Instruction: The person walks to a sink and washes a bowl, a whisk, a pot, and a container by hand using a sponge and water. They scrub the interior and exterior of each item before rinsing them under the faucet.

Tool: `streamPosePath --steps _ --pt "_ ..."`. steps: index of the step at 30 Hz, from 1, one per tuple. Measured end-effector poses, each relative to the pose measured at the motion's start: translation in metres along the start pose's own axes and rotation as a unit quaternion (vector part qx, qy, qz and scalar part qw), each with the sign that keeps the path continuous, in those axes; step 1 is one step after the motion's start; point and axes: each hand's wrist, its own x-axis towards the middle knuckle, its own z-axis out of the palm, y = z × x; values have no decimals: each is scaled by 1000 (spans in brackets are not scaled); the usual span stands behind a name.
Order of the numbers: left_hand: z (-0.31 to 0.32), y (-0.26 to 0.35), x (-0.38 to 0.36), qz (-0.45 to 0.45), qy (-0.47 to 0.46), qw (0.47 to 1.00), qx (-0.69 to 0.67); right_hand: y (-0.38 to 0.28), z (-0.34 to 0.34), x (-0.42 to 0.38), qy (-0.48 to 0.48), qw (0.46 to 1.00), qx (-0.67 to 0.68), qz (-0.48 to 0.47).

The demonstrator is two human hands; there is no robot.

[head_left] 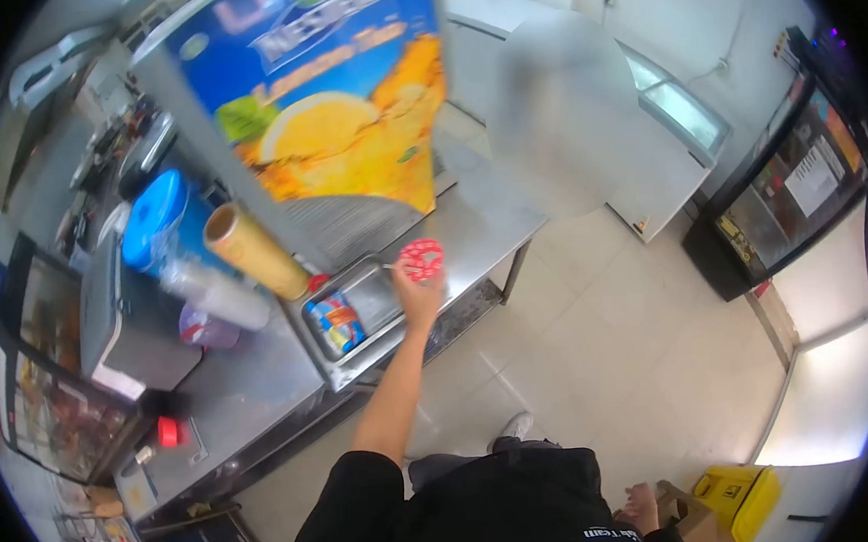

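Note:
My left hand [418, 297] reaches out over the right end of a steel tray and is closed around a small round red-and-white patterned thing [421, 259]. Its exact kind is not clear. In the shallow steel tray [380, 321] lies a blue, red and yellow packet [336, 323], left of my forearm. The tray rests on a steel counter [484, 193]. Low at the right of my body is my right hand [639, 507], its fingers curled. Whatever it may hold is hidden. A cardboard box [690, 516] is close beside it.
A drink dispenser [344, 98] with a lemon tea picture stands behind the tray. To its left are a yellowish roll [254, 250], stacked clear cups [222, 296] and a blue container [165, 220]. A black display fridge [786, 180] and yellow bin [736, 501] are at right. Someone is blurred beyond the counter.

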Motion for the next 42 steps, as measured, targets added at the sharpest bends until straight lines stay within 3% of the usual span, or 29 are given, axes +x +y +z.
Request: streamPosePath --steps 1,4,5,6,8,10,12,14,15,18,19,21,24,25,27,28,30,32,35,38,39,40,42 --pt "11 1 10 21 4 998 65 -37 -14 -6 27 998 63 -5" --pt "45 3 34 -22 79 996 -32 -103 -41 58 -7 996 63 -63" --pt "53 -7 38 -23 112 989 -98 -143 -52 77 -27 992 24 -117" --pt "48 -6 38 -68 96 993 22 -170 -62 94 -54 985 -21 -160" --pt "49 -2 35 -88 99 990 57 -210 -68 186 -3 942 -149 -300" --pt "55 -7 32 -93 128 983 91 -310 -87 174 21 939 -92 -331" --pt "65 35 28 -86 166 981 48 -411 -103 153 16 920 -101 -378" --pt "76 10 -2 -117 209 969 67 -476 -107 173 -10 896 -111 -430" --pt "85 20 -19 -160 221 958 90 -517 -112 186 -22 880 -117 -460" --pt "140 51 -54 -156 231 946 165 -591 -128 209 -41 877 -76 -472" --pt "168 66 -54 -164 159 959 168 -603 -131 227 -68 902 -30 -424" --pt "231 90 -46 -170 36 978 118 -607 -144 265 -77 903 -71 -417" --pt "331 125 42 -156 -120 980 27 -576 -149 351 -83 905 -139 -392" --pt "365 123 69 -138 -156 978 6 -580 -158 344 -108 939 -147 -292" --pt "430 125 134 -98 -239 966 0 -555 -168 387 -160 951 -160 -211" --pt "456 128 171 -78 -285 955 15 -511 -161 469 -247 915 -216 -234" --pt "502 114 235 -85 -360 929 1 -550 -180 447 -227 952 -180 -101" --pt "549 91 268 -107 -403 909 4 -614 -194 465 -210 963 -156 -69" --pt "589 12 288 -149 -432 885 95 -750 -211 506 -193 971 -107 -96" --pt "599 -80 249 -176 -493 833 180 -939 -206 549 -174 964 -65 -188" --pt "590 -53 264 -285 -521 784 181 -1013 -198 548 -99 945 -189 -249" --pt "584 -49 260 -319 -485 794 179 -1079 -193 559 -120 926 -202 -295" --pt "581 -117 202 -333 -447 807 194 -1210 -174 593 -125 865 -244 -420"
